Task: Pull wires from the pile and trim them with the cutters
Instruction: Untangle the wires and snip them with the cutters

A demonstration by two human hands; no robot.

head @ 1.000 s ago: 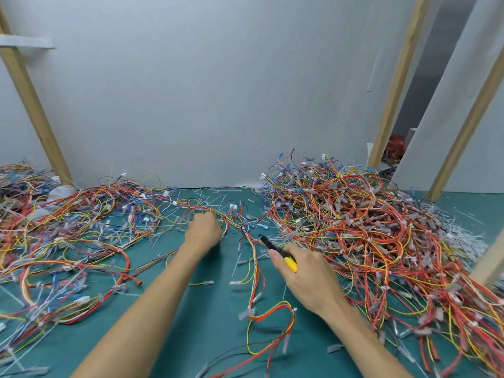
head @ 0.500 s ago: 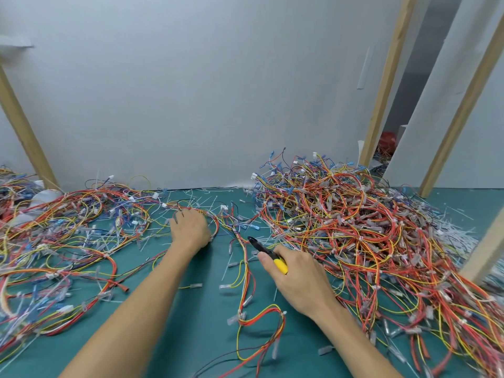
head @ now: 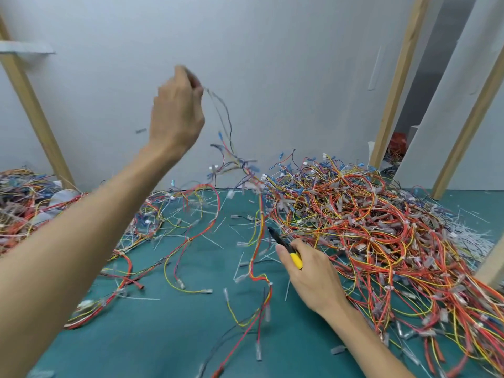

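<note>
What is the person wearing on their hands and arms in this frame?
Nothing shows: the left hand and right hand are bare, with no gloves, rings or watch in view. The left forearm and right forearm are bare too, with no sleeve reaching into the picture.

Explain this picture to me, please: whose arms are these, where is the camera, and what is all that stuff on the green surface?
There is no machine here. These are a person's two bare arms, seen from a camera worn on the head that looks forward and down. The left hand is raised high and pinches a thin bundle of wires, which trails down towards the green mat. The right hand is low over the mat and grips cutters with a yellow handle and a dark tip. On the right lies a big pile of red, yellow and blue wires. A smaller heap lies at the left, and white offcuts lie at the far right.
</note>
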